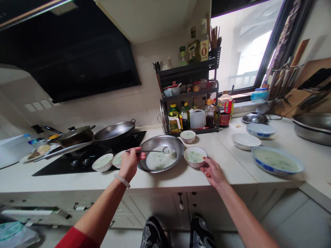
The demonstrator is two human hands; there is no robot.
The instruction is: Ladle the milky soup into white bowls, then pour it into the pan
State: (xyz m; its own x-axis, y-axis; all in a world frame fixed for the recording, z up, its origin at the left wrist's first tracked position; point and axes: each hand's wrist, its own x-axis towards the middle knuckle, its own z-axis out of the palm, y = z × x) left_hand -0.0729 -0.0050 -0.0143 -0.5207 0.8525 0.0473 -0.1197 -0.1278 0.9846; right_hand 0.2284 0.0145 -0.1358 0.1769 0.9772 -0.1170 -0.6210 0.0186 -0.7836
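Observation:
My left hand (131,162) is closed round the handle of a metal ladle (167,150), whose bowl is over the pale soup with green bits in a wide steel basin (178,146). With its fingers at the right rim, my right hand (212,171) holds a small bowl (195,156) of the same soup, just right of the basin. Behind it stands another filled small bowl (188,136). Left of the basin are two more filled bowls; one (102,162) is in full view, the other (118,159) is partly hidden by my left hand.
A wok (115,132) and a lidded pan (74,135) sit on the black stove (54,167). A rack (190,96) with bottles stands behind. To the right are a white dish (246,141), a large soup-filled dish (277,161) and steel basins (312,129).

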